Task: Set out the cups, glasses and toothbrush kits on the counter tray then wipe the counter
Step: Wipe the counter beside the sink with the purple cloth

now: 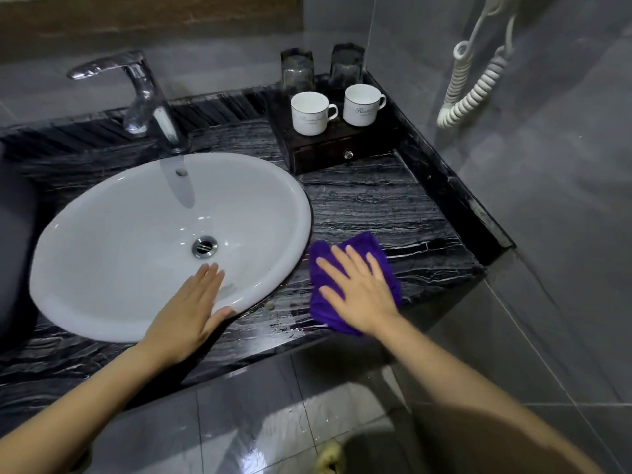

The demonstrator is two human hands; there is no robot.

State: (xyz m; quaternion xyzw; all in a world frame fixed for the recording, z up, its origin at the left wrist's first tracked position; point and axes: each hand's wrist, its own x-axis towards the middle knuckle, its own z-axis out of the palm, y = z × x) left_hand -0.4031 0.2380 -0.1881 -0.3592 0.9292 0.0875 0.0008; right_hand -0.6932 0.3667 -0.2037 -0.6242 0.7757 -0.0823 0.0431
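A dark wooden counter tray (342,152) with a small drawer stands at the back right of the black marble counter (383,206). On it are two white cups (311,112) (362,105), with two clear glasses (297,70) (346,65) upside down behind them. No toothbrush kits are visible. My right hand (359,289) presses flat, fingers spread, on a purple cloth (352,248) near the counter's front edge, right of the sink. My left hand (191,309) rests flat and empty on the front rim of the white sink (102,302).
A chrome faucet (143,97) rises behind the sink. A white coiled cord (472,94) hangs on the grey tiled wall at right. The counter has a raised edge along its right side. Wet grey floor tiles lie below.
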